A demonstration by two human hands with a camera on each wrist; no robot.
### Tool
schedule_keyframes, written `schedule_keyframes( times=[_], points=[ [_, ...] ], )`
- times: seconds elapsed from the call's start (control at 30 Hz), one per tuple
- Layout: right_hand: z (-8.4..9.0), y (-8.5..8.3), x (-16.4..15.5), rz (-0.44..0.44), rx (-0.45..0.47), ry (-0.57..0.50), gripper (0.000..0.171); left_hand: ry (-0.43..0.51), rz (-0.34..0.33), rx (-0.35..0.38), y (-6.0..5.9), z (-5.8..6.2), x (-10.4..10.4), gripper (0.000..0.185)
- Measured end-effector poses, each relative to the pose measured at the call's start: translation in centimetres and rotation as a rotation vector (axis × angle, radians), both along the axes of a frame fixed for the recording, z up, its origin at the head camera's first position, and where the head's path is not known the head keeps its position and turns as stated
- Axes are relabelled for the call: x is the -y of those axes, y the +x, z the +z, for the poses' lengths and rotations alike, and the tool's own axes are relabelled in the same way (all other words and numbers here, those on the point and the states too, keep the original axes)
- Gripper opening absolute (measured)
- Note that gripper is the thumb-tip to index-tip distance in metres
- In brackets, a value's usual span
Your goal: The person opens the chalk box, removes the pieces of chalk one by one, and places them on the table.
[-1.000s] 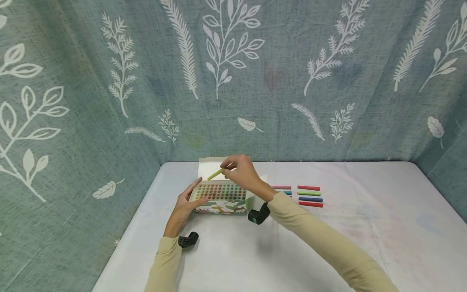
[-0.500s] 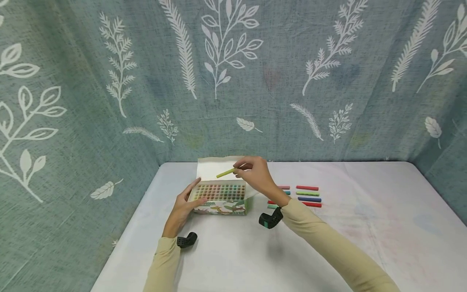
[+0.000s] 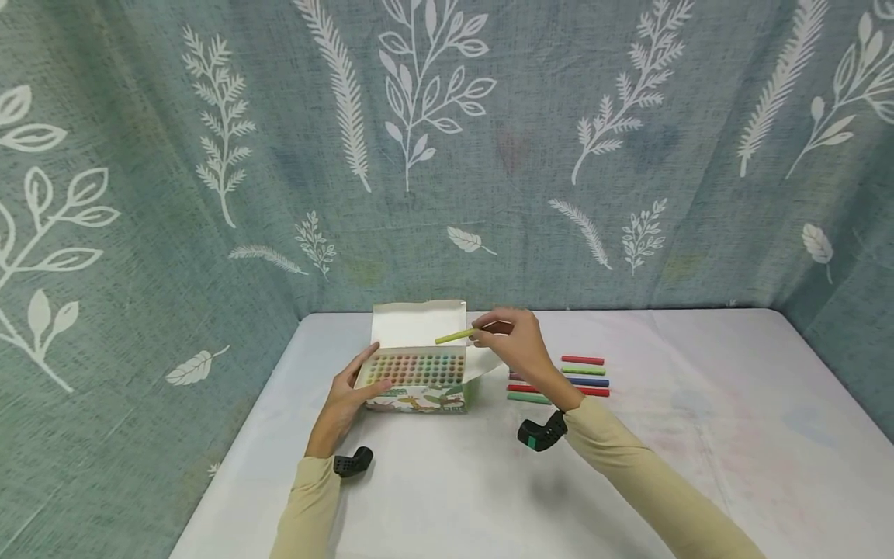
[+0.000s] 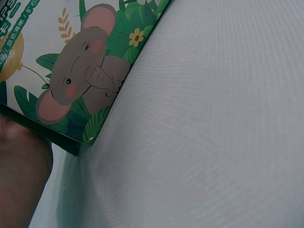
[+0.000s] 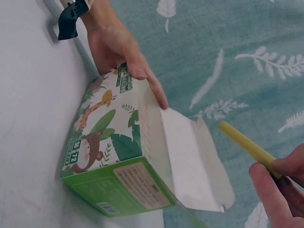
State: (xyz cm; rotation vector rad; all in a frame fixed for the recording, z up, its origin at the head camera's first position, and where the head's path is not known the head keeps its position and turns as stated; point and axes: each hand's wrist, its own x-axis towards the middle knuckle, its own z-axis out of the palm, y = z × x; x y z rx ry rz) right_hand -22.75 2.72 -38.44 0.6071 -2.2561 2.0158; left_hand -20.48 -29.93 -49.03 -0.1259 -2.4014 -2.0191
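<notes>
**Yellow-green chalk stick held above an open box of coloured chalk**

Head view, centre of the frame: the right hand (image 3: 520, 345) pinches one end of a yellow-green chalk stick (image 3: 455, 336) between thumb and fingertips. The stick lies nearly level in the air, its free end pointing toward the left of the frame, in front of the raised lid flap (image 3: 419, 324) and above the right rear corner of the chalk box (image 3: 417, 388). It touches neither the box nor the table.

The box stands open at the centre of the frame on a white table (image 3: 698, 466). Its top shows rows of round chalk ends in many colours; its front face carries printed animals and leaves. The left hand (image 3: 347, 396) rests against the box's left end, the fingers straight along the upper edge and the thumb on the front face.

Right wrist view: the stick (image 5: 247, 146) enters from the right edge, gripped by fingertips (image 5: 268, 187); the box (image 5: 114, 161) lies to the lower left with the other hand (image 5: 121, 47) at its far end. Left wrist view: a printed elephant on the box (image 4: 80, 71) fills the upper left corner.

To the right of the box, partly behind the right hand, loose chalk sticks (image 3: 583, 371) in red, green and blue lie side by side in rows. A leaf-patterned curtain (image 3: 489, 155) fills the upper part of the frame.
</notes>
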Motion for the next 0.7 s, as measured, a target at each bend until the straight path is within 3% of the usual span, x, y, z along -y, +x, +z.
schedule_keyframes(
  times=[0.17, 0.5, 0.7],
  points=[
    [-0.3, 0.0, -1.2, 0.002, 0.022, -0.056, 0.013, -0.040, 0.019, -0.002, 0.0, 0.0, -0.1, 0.073],
    [-0.8, 0.6, -4.0, -0.027, 0.060, -0.120, 0.015, 0.004, -0.010, -0.002, 0.2, 0.2, -0.1, 0.074],
    [-1.2, 1.3, -5.7, -0.048, 0.037, -0.146, 0.021, 0.025, -0.010, 0.010, 0.2, 0.2, -0.1, 0.074]
  ],
)
